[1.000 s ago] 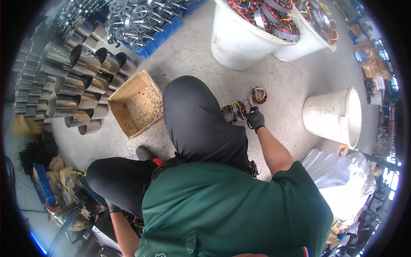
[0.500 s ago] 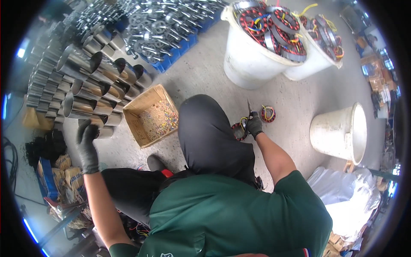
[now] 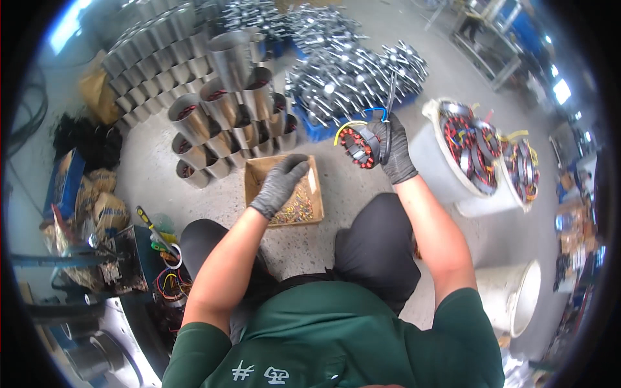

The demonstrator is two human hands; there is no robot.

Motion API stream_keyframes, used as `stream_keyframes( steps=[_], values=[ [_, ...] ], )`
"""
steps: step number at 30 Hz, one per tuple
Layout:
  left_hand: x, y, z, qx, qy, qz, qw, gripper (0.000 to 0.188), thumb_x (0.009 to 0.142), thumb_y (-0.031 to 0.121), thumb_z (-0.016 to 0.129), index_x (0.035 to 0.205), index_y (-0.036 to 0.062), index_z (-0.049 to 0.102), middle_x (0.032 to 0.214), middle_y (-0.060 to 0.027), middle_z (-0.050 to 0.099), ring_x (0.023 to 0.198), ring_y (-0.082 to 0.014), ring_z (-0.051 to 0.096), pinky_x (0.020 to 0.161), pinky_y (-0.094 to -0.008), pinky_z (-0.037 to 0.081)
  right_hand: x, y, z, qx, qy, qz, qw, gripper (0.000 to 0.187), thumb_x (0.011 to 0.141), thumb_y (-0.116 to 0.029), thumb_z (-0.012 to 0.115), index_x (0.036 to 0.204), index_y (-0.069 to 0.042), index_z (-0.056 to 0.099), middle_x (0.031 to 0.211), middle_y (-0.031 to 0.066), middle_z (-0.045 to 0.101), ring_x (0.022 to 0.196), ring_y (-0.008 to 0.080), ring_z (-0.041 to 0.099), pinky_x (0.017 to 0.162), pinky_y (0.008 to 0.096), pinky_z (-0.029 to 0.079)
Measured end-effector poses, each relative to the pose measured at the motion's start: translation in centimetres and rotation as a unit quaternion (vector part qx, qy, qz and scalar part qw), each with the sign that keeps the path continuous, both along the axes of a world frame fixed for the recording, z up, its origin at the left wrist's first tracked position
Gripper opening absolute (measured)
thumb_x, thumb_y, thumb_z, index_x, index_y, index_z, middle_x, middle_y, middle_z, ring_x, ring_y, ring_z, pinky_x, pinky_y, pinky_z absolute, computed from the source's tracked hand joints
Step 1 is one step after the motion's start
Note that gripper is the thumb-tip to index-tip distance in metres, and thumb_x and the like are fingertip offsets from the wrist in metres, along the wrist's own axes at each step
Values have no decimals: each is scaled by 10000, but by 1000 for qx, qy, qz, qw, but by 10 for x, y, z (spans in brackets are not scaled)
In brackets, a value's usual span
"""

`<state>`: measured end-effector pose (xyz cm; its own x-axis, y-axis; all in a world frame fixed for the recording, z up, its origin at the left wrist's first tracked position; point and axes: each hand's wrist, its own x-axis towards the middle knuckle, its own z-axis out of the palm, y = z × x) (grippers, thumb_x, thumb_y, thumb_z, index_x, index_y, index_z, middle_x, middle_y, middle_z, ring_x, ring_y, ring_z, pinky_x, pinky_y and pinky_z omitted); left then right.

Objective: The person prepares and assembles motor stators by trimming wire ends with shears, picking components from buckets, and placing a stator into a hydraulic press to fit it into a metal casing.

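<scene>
In my right hand (image 3: 396,152), gloved in grey, is a motor stator (image 3: 359,146), a metal ring with red-wound coils. A yellow and a blue lead stick out of it. The same hand also holds what looks like scissors (image 3: 392,97), dark-handled, with the pointed metal blade upward. My left hand (image 3: 282,184), also gloved, hovers over a cardboard box (image 3: 315,183) with small coloured scraps in the bottom. Its fingers are loosely bent, with nothing visible in them. A gap separates this hand from the stator.
Shiny metal cylinders (image 3: 228,61) are stacked at the far left, several with red windings inside. Behind them, blue crates (image 3: 323,132) hold metal shafts. White buckets of stators (image 3: 430,145) stand at right, and another white bucket (image 3: 527,297) lies nearer. Hand tools (image 3: 152,226) stand at my left.
My right hand has lifted the stator from the floor along with the pointed tool. My left hand has moved from beside the cylinders to over the box. The view has turned rightward.
</scene>
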<state>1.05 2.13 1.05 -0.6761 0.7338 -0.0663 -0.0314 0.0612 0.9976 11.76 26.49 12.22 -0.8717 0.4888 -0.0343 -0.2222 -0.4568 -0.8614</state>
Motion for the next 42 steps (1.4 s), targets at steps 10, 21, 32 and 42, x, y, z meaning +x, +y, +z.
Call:
stream_keyframes(
  steps=[10,21,32,42],
  values=[
    [10,-11,29,178,-278,107,938,587,943,529,604,1301,63,589,1076,-13,640,945,-123,620,810,-292,544,-41,-68,-75,-100,-42,-38,993,168,914,-173,631,1010,-52,564,855,74,651,750,215,668,716,355,577],
    [10,-30,33,28,-99,137,985,516,978,436,604,1276,15,596,997,-31,676,841,-101,618,722,-264,511,-41,-110,-121,203,-138,9,969,281,905,-149,687,1089,22,561,946,52,657,766,152,652,682,288,563],
    [-8,-36,12,-27,58,221,973,291,915,217,689,1023,-45,625,901,-80,666,828,-157,602,805,-324,503,-21,-122,-97,-158,-117,257,946,410,956,-338,597,1263,-73,540,933,84,665,742,226,691,510,321,558],
    [1,-36,49,-315,173,41,932,676,843,572,688,1133,-37,666,979,-265,694,959,-366,684,885,-436,521,-11,-117,-111,-139,-122,245,952,278,923,-275,644,1135,-98,615,874,77,665,595,153,619,436,251,442]
  ],
)
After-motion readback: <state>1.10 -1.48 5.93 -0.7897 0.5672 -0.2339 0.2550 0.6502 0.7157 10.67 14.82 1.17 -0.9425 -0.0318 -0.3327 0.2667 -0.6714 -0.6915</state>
